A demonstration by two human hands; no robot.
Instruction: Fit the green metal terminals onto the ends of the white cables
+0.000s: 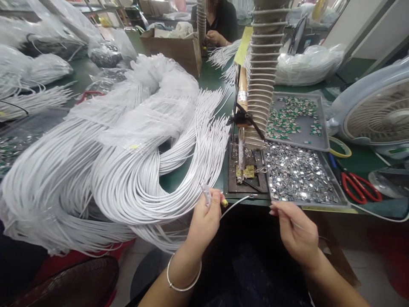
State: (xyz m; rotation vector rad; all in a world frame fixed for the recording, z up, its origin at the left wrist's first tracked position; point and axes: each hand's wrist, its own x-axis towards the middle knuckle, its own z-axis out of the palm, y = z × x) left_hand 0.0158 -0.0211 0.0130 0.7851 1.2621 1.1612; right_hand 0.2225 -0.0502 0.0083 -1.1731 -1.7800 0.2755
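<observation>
My left hand point(204, 219) pinches a white cable point(234, 207) near its end, and a small translucent piece point(206, 194) sticks up from my fingers. A small yellow tip point(224, 203) shows just past my thumb. My right hand point(295, 228) holds the same thin cable farther along, at the table's front edge, though my fingers hide part of it. A large heap of bundled white cables point(128, 157) in plastic film lies to the left of my hands. A small bench crimping press point(246, 170) stands just ahead of them.
A grey tray of shiny metal terminals point(300, 179) and one of green-and-metal parts point(294, 119) lie right of the press. Red-handled scissors point(359, 187), a tape roll point(340, 147) and a fan point(377, 111) are farther right. A co-worker point(220, 25) sits beyond a cardboard box point(172, 49).
</observation>
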